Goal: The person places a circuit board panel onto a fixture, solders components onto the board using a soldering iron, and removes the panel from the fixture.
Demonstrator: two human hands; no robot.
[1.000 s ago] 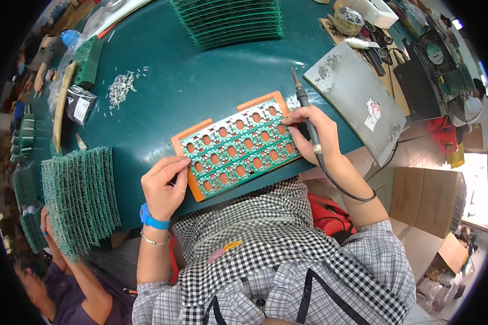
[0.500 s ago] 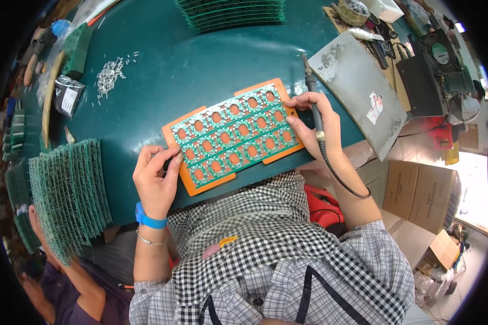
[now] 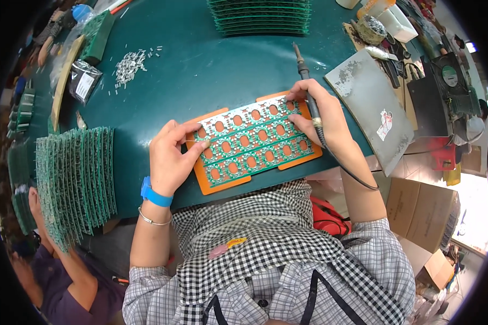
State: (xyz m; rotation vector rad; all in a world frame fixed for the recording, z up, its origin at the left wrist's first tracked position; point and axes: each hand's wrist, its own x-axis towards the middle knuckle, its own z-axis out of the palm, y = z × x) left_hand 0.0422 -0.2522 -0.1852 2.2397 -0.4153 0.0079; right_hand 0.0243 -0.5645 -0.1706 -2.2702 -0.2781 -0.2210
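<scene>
A green circuit board panel [image 3: 253,152] with rows of oval openings lies on an orange tray [image 3: 222,189] in front of me. My left hand [image 3: 171,154] is closed at the panel's upper left corner, thumb and forefinger on its edge. A thin light line, perhaps wire, shows between those fingers. At the panel's upper right corner, my right hand [image 3: 326,111] presses thumb and fingertips on the edge. That hand also carries a soldering iron [image 3: 310,100], its handle lying across the fingers and its tip pointing away from me, clear of the panel.
Small silvery parts [image 3: 129,69] are heaped at the far left, near a dark bag [image 3: 83,81]. Stacked green boards stand at the left [image 3: 76,184] and far side [image 3: 260,16]. A grey metal plate [image 3: 366,114] lies at right. Another person's arm [image 3: 73,265] shows at lower left.
My left hand has moved from the tray's left edge onto the panel's upper left corner. The right hand still holds the iron at the right corner. The whole view has shifted slightly.
</scene>
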